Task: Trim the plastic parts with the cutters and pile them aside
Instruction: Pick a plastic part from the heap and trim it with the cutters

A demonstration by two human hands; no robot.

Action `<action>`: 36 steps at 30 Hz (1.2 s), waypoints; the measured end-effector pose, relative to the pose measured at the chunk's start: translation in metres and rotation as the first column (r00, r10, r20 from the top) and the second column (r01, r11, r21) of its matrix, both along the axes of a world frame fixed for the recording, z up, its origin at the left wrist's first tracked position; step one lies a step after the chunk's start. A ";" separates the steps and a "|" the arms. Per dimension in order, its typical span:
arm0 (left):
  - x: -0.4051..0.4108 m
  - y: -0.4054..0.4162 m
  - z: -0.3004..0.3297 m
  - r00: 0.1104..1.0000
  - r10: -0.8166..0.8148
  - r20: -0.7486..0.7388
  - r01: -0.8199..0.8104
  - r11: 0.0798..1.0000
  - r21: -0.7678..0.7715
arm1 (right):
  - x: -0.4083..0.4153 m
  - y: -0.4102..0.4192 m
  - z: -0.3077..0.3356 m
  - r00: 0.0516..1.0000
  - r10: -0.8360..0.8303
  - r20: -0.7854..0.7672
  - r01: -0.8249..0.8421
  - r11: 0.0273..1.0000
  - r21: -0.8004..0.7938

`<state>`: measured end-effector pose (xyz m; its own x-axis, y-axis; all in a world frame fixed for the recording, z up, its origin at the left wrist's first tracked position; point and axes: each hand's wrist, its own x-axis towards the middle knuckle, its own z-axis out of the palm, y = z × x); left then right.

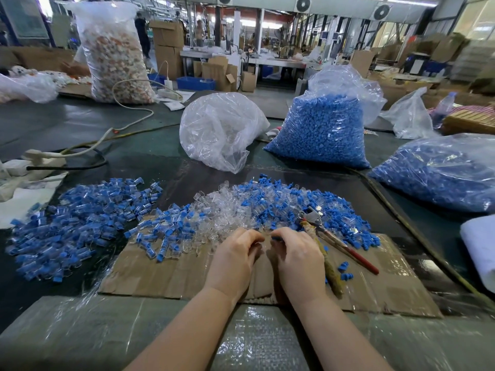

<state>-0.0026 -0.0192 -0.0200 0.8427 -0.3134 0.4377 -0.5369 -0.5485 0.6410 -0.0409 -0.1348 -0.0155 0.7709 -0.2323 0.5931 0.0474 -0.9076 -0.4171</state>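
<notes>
Between the two hands, at the near edge of the heap, a small blue part (276,238) is showing at the fingertips of the right hand (297,257), whose fingers are curling down and pinching it. The left hand (235,254) is curling in toward it, fingertips nearly meeting the right's; whether it is gripping a clear piece of its own is hidden behind the knuckles, so I cannot tell. Both hands are working over the cardboard sheet (166,274), just in front of the mixed heap of clear and blue parts (241,204).

The cutters (329,234) are lying unheld just to the right of the right hand, head resting on the heap, one handle red and the other wrapped in frayed cloth. By my judgement the step in hand is picking and seating one piece, not yet cutting. To do it well, the person should be holding the piece firmly in the left fingers with the part to be trimmed sticking out clear of the fingertips, freeing the right hand to reach for the cutters close by, and cutting flush so no stub is left.

Off to the left, well apart from the heap, a separate pile of blue-and-clear pieces (80,223) is spreading over the dark table (150,153); that looks like the place for finished ones. Farther back are standing a bag of clear parts (219,129) and two bags of blue parts (321,132).
</notes>
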 end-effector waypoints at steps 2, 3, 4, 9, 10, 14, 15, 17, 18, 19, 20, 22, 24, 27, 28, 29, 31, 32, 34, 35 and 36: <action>-0.001 0.000 0.000 1.000 -0.021 0.003 0.021 1.000 -0.007 | -0.002 -0.002 -0.001 0.999 0.021 0.045 -0.026 0.995 0.100; -0.001 0.000 0.000 1.000 -0.023 -0.007 0.022 0.999 -0.033 | -0.002 -0.003 -0.002 0.998 0.036 0.053 -0.043 0.990 0.138; -0.001 0.000 0.001 0.999 -0.020 -0.026 0.018 0.998 -0.062 | -0.002 -0.004 -0.002 0.996 0.057 0.061 -0.067 0.983 0.170; 0.001 0.001 0.000 0.987 -0.024 -0.159 0.000 0.988 -0.152 | -0.006 -0.003 -0.004 0.986 0.138 0.089 -0.159 0.936 0.315; 0.001 0.001 0.000 0.984 -0.031 -0.175 0.002 0.987 -0.163 | -0.006 -0.003 -0.004 0.986 0.148 0.074 -0.164 0.932 0.323; 0.002 0.002 0.000 0.977 -0.049 -0.208 0.010 0.982 -0.188 | -0.005 -0.001 -0.007 0.995 0.104 0.007 -0.103 0.973 0.208; 0.003 0.002 0.000 0.975 -0.051 -0.217 0.008 0.981 -0.195 | -0.005 -0.001 -0.008 0.997 0.079 -0.006 -0.077 0.981 0.177; 0.003 0.002 -0.001 0.971 -0.054 -0.234 0.005 0.979 -0.204 | -0.005 0.001 -0.008 0.999 0.047 -0.012 -0.045 0.990 0.132; 0.004 0.002 -0.001 0.969 -0.055 -0.239 0.004 0.978 -0.208 | -0.005 0.002 -0.007 0.999 0.040 -0.009 -0.039 0.993 0.112; 0.004 0.002 -0.001 0.968 -0.059 -0.243 0.005 0.977 -0.214 | -0.005 0.002 -0.007 0.999 0.036 -0.007 -0.035 0.995 0.090; 0.004 0.002 -0.002 0.968 -0.062 -0.245 0.007 0.976 -0.219 | -0.006 0.003 -0.007 0.999 0.033 -0.004 -0.032 0.997 0.067; 0.004 0.003 -0.002 0.968 -0.062 -0.243 0.008 0.976 -0.218 | -0.006 0.003 -0.008 1.000 0.027 0.005 -0.027 0.999 0.039; 0.004 0.003 -0.003 0.971 -0.056 -0.234 0.005 0.977 -0.213 | -0.006 0.003 -0.008 1.000 0.013 0.013 -0.014 0.999 0.041; 0.004 0.003 -0.002 0.972 -0.041 -0.232 -0.006 0.980 -0.197 | -0.005 0.004 -0.009 1.000 -0.001 0.021 0.000 0.999 0.040; 0.004 0.003 -0.003 0.972 -0.029 -0.233 -0.018 0.980 -0.197 | -0.005 0.004 -0.009 1.000 0.001 0.021 -0.002 0.999 0.037; 0.004 0.003 -0.003 0.972 -0.015 -0.234 -0.035 0.978 -0.204 | -0.005 0.004 -0.009 1.000 0.005 0.021 -0.006 0.999 0.037; 0.005 0.004 -0.004 0.970 -0.002 -0.242 -0.055 0.972 -0.230 | -0.006 0.003 -0.009 1.000 0.010 0.009 -0.011 0.999 0.041; 0.005 0.004 -0.005 0.969 -0.008 -0.248 -0.052 0.971 -0.235 | -0.006 0.003 -0.010 1.000 0.013 -0.009 -0.013 0.999 0.043; 0.005 0.004 -0.005 0.967 -0.028 -0.253 -0.032 0.973 -0.230 | -0.005 0.002 -0.011 0.999 0.017 -0.048 -0.015 0.999 0.041; 0.005 0.004 -0.005 0.968 -0.040 -0.248 -0.017 0.974 -0.225 | -0.005 0.002 -0.011 0.998 0.015 -0.062 -0.013 0.999 0.039; 0.005 0.004 -0.005 0.970 -0.053 -0.238 0.000 0.976 -0.218 | -0.004 0.002 -0.011 0.997 0.011 -0.070 -0.008 0.999 0.038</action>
<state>0.0028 -0.0153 -0.0248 0.9241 -0.2578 0.2819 -0.3641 -0.3711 0.8542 -0.0453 -0.1324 -0.0265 0.8128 -0.2458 0.5282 0.0251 -0.8910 -0.4533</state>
